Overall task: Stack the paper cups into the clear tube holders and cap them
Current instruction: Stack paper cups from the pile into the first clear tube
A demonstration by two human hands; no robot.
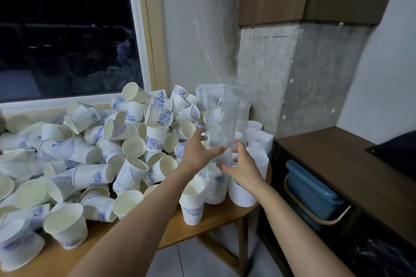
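Two bare forearms reached in over the near edge of the counter (216,218). The left grip (198,153) had thumb and fingers curled round the lower part of the shorter clear tube (215,119). The right grip (242,168) was cupped, half closed, about the foot of the taller clear tube (235,105) just behind it. Both tubes stood upright above the far right corner, blurred, and I could not tell whether one sat inside the other. Loose paper cups (90,141) were heaped across the left and middle of the counter. A nested stack of cups (192,202) stood near the right edge, between the forearms. To my eye the danger lay in the low hold. The slick tubes could tip or slide apart, and a dropping forearm might knock that stack or send the heap rolling off the near edge.
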